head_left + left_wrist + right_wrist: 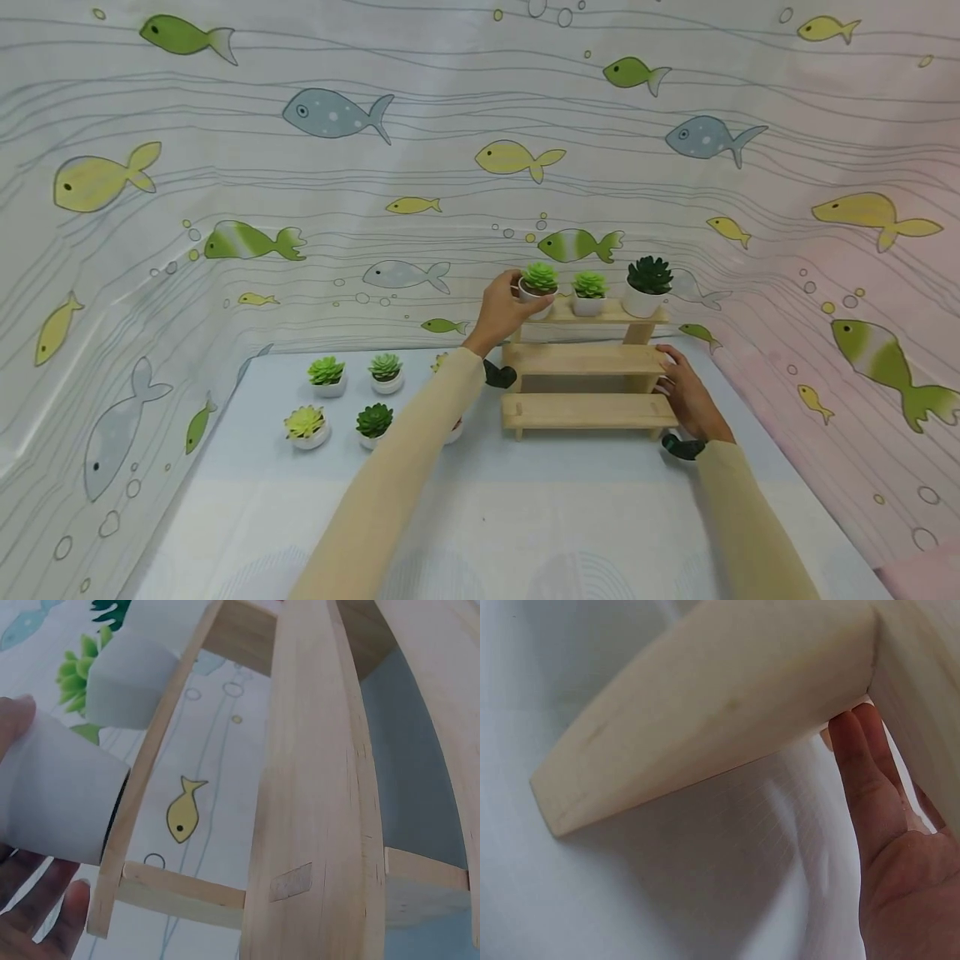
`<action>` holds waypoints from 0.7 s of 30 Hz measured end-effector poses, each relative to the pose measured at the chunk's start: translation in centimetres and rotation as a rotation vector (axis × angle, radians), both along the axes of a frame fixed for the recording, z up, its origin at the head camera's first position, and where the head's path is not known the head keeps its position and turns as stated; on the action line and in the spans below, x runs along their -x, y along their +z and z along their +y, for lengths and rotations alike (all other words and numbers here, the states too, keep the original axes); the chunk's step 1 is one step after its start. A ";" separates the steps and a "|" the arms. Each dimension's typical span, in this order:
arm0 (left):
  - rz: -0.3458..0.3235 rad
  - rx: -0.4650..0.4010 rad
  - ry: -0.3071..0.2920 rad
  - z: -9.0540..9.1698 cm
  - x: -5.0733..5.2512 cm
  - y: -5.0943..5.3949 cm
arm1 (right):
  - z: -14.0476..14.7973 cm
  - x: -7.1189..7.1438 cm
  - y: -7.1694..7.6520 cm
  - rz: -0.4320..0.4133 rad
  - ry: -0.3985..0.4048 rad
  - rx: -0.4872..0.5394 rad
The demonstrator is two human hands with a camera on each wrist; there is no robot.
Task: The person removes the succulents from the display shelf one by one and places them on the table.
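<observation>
My left hand [502, 310] holds a white-potted light-green succulent [539, 277] at the left end of the top shelf of a three-tier wooden plant stand [588, 360]. In the left wrist view, that white pot [56, 795] has its base against the shelf board, with fingers around its side. Beside it on the top shelf are a small green succulent [589, 286] and a larger dark-green one [648, 279]. At the stand's right side, my right hand [688, 398] grips the end of the middle shelf; its fingertips meet the wood in the right wrist view.
Several more potted succulents stand on the table to the left, among them a yellow-green one [306, 425] and a dark-green one [373, 422]. My left sleeve partly hides others. A fish-patterned wall covering [330, 183] rises behind and at both sides.
</observation>
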State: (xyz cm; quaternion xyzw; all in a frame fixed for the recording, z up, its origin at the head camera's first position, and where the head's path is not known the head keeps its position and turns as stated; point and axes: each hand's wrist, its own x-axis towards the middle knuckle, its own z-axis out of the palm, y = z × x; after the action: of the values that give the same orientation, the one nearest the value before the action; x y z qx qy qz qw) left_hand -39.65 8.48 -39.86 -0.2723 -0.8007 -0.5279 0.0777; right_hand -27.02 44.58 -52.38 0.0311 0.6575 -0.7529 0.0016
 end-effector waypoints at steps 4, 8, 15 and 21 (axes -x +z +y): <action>0.015 0.013 0.016 -0.6 -0.2 0.3 | -0.2 0.1 0.2 0.007 0.009 0.015; 0.041 0.014 0.019 -1.5 -0.5 0.7 | -0.4 0.1 0.4 0.023 0.011 0.020; 0.078 0.020 0.018 -3.3 -1.3 1.1 | -0.2 0.0 0.5 0.014 0.016 0.031; 0.106 -0.010 0.010 -5.1 -2.1 1.2 | -0.2 0.0 0.3 -0.008 -0.001 0.008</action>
State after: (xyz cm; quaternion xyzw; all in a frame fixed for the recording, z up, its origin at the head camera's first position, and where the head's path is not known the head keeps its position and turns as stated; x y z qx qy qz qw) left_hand -37.54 3.37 -38.67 -0.2956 -0.7942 -0.5162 0.1241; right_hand -27.01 44.42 -52.09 0.0347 0.6544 -0.7553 0.0040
